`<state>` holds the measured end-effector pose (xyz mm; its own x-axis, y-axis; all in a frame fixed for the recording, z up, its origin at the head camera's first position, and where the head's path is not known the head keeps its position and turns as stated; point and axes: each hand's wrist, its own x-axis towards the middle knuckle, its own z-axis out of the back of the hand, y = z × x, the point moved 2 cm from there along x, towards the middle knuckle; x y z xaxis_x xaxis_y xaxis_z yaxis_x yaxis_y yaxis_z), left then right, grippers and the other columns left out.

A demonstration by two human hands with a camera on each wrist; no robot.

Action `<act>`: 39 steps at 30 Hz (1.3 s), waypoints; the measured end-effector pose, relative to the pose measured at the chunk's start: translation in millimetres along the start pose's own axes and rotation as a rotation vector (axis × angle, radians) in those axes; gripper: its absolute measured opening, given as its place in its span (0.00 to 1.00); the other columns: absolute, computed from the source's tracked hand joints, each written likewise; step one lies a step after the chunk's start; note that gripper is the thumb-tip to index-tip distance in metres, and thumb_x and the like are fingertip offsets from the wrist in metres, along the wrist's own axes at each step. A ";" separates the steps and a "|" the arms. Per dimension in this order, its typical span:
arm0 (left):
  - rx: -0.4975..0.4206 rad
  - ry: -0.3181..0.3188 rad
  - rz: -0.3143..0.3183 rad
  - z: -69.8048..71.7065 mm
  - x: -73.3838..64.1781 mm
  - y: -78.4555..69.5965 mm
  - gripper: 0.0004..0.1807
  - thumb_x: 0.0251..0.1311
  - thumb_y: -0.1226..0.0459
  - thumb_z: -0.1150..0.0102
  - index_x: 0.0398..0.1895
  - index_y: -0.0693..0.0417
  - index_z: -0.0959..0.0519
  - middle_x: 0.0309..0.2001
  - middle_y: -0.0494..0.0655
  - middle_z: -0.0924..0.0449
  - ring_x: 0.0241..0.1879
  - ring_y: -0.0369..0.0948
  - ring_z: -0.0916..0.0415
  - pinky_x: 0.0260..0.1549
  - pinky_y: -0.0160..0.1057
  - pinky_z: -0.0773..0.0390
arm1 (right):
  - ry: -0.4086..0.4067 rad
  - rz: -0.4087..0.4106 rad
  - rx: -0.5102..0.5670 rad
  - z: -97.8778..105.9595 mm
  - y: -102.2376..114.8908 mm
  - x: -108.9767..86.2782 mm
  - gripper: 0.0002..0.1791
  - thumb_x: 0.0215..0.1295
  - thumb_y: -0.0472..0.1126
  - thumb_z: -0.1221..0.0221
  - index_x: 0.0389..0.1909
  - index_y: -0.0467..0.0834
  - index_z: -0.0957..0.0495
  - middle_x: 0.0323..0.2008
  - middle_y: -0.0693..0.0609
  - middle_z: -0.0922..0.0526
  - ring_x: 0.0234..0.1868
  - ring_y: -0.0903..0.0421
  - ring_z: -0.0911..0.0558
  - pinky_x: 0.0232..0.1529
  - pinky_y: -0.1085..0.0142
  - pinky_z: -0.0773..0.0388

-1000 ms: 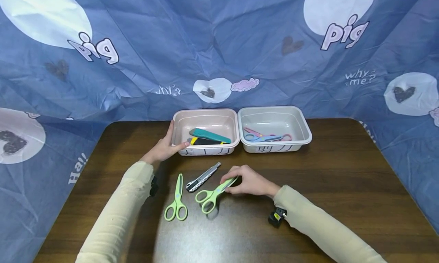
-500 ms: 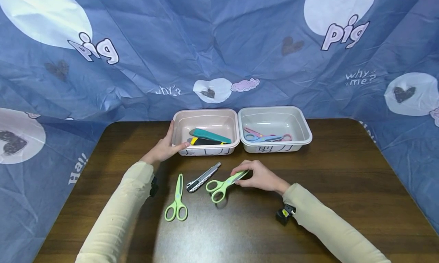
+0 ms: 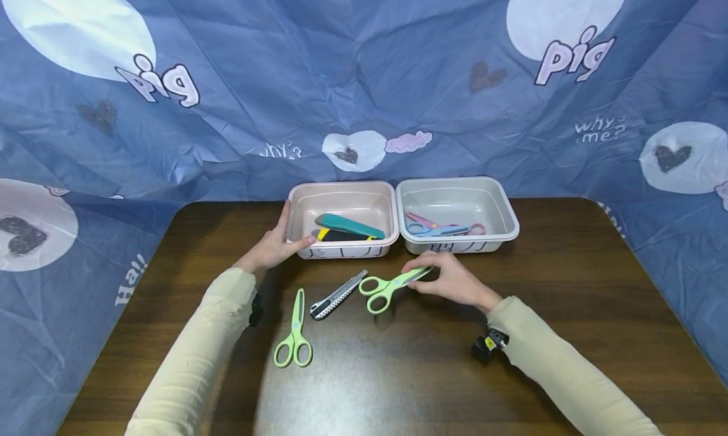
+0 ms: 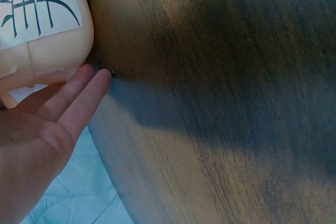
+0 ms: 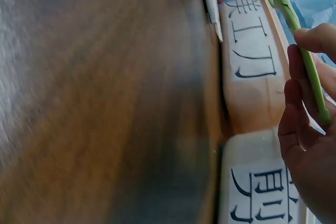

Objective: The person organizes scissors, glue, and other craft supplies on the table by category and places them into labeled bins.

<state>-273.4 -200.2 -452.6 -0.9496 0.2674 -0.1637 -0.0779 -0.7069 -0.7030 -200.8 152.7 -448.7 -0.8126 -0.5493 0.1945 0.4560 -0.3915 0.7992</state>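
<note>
My right hand (image 3: pixel 455 283) pinches green scissors (image 3: pixel 391 287) by the blades, the handle loops pointing left, above the table. In the right wrist view the thumb and fingers press the scissors (image 5: pixel 310 69) from both sides. My left hand (image 3: pixel 270 248) rests at the left end of the pink bin (image 3: pixel 384 249), thumb at its front rim, fingers along its side. In the left wrist view those fingers lie straight against the bin (image 4: pixel 44 59). A second pair of green scissors (image 3: pixel 295 335) and a silver-and-black utility knife (image 3: pixel 338 296) lie on the table.
The pink bin contains a teal utility knife (image 3: pixel 349 225) and a black-and-yellow one (image 3: pixel 341 236). Beside it on the right stands a pale grey bin (image 3: pixel 493 244) holding pink and blue scissors (image 3: pixel 440 230). Both have labelled fronts. A blue printed cloth (image 3: pixel 256 107) hangs behind the table.
My right hand has moved right and toward the bins with the green scissors, coming near the front of the grey bin. My left hand has stayed at the pink bin.
</note>
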 end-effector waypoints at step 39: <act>0.002 -0.021 -0.027 -0.5 -0.5 2.2 0.58 0.61 0.48 0.41 0.75 0.56 0.75 0.68 0.77 0.53 0.64 0.67 0.44 0.63 0.59 0.45 | -0.232 -0.098 -0.100 88.0 20.5 1.3 0.13 0.55 0.27 0.36 0.43 0.30 0.17 0.39 0.39 0.17 0.40 0.56 0.25 0.39 0.72 0.29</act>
<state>-273.0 -201.5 -454.4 -0.9534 0.2724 -0.1297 -0.1042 -0.7008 -0.7057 -224.5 208.9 -382.1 -0.9108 -0.3257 0.2535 0.3953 -0.5116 0.7629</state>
